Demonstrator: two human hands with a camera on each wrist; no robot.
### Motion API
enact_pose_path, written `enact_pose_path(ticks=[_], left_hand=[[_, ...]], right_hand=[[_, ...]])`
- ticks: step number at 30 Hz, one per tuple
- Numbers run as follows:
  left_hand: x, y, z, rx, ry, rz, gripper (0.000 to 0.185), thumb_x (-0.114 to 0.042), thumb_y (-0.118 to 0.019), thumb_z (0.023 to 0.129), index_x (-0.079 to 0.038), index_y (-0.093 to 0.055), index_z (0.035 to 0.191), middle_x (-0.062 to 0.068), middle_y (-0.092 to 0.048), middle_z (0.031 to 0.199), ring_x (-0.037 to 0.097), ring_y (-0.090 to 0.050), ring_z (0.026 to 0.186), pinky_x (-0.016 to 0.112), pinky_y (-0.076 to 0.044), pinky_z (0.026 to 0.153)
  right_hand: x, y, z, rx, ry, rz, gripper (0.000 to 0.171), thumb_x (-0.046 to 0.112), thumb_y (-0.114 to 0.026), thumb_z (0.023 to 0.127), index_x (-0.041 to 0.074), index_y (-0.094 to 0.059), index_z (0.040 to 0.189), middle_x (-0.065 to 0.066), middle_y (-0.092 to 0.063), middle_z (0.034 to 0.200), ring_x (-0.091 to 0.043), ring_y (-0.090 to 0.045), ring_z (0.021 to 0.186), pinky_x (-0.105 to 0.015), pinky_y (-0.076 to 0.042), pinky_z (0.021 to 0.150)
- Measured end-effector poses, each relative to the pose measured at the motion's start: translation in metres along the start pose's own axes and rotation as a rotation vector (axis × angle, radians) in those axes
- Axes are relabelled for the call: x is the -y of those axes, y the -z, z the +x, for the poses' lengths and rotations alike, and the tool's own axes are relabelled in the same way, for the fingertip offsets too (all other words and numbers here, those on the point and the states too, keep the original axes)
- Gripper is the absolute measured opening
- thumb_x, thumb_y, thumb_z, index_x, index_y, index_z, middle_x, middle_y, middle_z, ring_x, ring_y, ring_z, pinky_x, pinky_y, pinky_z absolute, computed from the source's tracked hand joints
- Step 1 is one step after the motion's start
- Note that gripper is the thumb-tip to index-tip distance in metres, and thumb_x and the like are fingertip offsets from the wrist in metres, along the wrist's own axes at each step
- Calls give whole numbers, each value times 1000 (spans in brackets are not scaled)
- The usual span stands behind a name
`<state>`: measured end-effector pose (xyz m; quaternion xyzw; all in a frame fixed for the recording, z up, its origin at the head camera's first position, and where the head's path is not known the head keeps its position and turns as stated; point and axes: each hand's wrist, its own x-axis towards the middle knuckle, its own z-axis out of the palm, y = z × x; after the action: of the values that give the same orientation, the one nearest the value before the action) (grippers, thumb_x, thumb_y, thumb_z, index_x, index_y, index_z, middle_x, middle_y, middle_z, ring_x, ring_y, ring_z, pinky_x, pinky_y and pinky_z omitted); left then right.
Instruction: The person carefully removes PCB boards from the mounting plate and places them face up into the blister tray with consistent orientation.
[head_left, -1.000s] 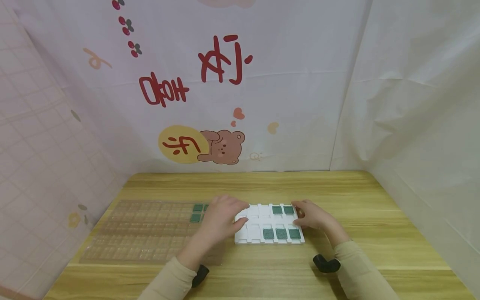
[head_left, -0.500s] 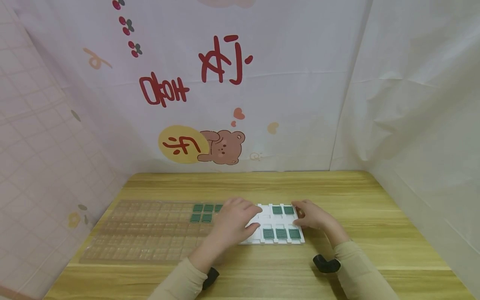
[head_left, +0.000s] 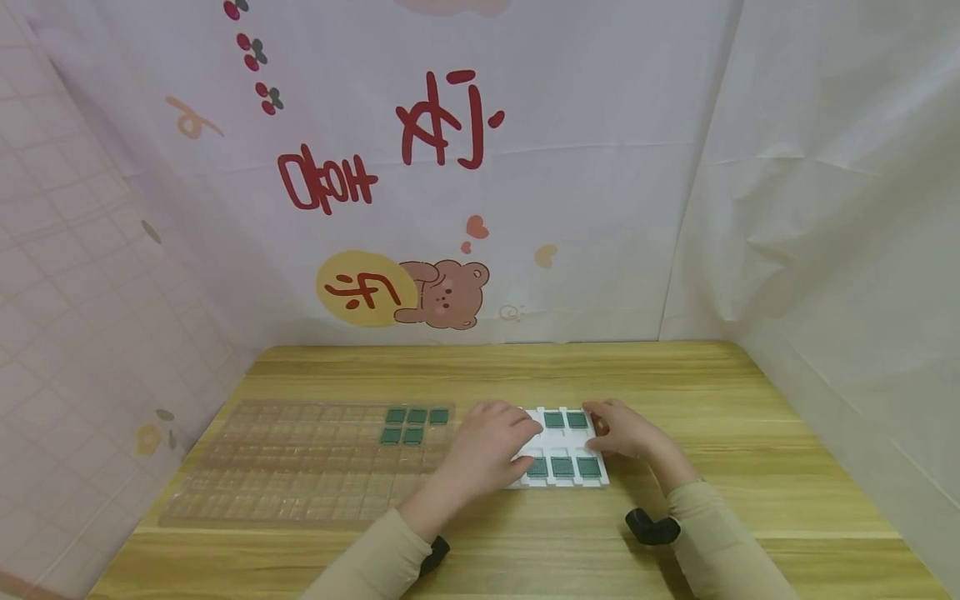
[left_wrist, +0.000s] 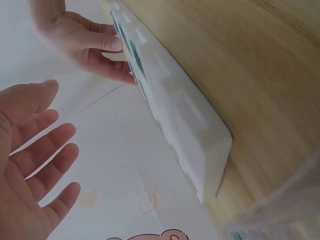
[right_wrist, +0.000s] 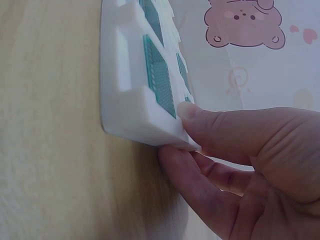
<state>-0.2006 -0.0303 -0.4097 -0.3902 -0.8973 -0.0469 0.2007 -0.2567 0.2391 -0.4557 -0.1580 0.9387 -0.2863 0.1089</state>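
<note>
A white compartment tray (head_left: 564, 482) lies on the wooden table (head_left: 750, 467) and holds several green chips (head_left: 562, 467). My left hand (head_left: 498, 437) is over the tray's left part. In the left wrist view this hand (left_wrist: 45, 150) has its fingers spread straight and stands apart from the tray (left_wrist: 185, 115). My right hand (head_left: 611, 429) holds the tray's right end. In the right wrist view the right hand (right_wrist: 177, 132) pinches a corner of the tray (right_wrist: 125, 100), thumb on top beside a green chip (right_wrist: 159, 82), fingers against the side.
A clear brownish grid tray (head_left: 285, 467) lies to the left of the white tray, with several green chips (head_left: 412, 425) in its far right cells. Curtains close the table in at the back and on both sides.
My left hand has moved to the right over the white tray, uncovering more green chips in the clear tray. The right hand and the white tray have stayed put.
</note>
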Motion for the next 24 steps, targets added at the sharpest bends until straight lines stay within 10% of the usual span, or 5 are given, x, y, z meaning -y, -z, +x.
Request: enact_pose_path(ticks=[24], left_hand=[[-16,-16,18,284,98,-10,32,-37,-83,76,-25,-73,104,-9,-64,98,14,-54,93,36,-44,86]], right_hand=[[3,2,-1,-2,8,6,66,8,-79,82,-11,-48,138,-23,-53,120,-29,-52,96,-45,-47,87]])
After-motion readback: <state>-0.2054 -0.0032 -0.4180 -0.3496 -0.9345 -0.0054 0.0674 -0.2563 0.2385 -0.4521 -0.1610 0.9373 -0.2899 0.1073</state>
